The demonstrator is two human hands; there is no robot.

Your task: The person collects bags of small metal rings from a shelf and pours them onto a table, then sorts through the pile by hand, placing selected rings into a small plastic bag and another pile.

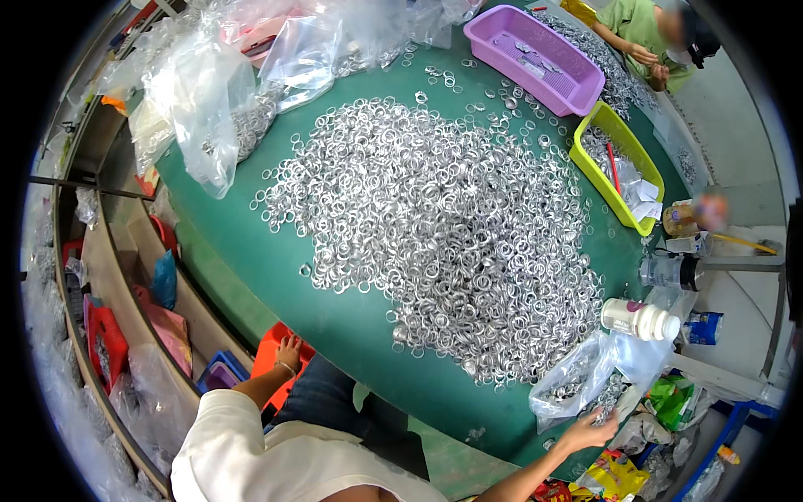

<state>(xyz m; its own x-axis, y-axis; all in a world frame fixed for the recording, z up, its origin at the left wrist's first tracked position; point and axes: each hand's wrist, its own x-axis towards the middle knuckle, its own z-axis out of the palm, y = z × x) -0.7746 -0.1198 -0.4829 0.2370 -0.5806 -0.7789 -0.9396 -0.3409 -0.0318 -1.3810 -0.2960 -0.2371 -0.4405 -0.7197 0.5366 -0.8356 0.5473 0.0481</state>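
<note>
A big heap of small silver metal rings [435, 226] covers the middle of a green table [251, 268]. My right hand [590, 431] reaches out at the table's near right edge and grips the lower edge of a clear plastic bag [585, 376] partly filled with rings. My left hand [288, 353] hangs below the table's near left edge, fingers loosely spread, touching an orange stool [269, 351] and holding nothing.
A purple tray [535, 58] and a yellow-green tray [623, 167] with rings stand at the far right. A white bottle [640, 320] lies beside the bag. Clear bags [209, 92] pile at the far left. Another person [661, 38] sits across the table.
</note>
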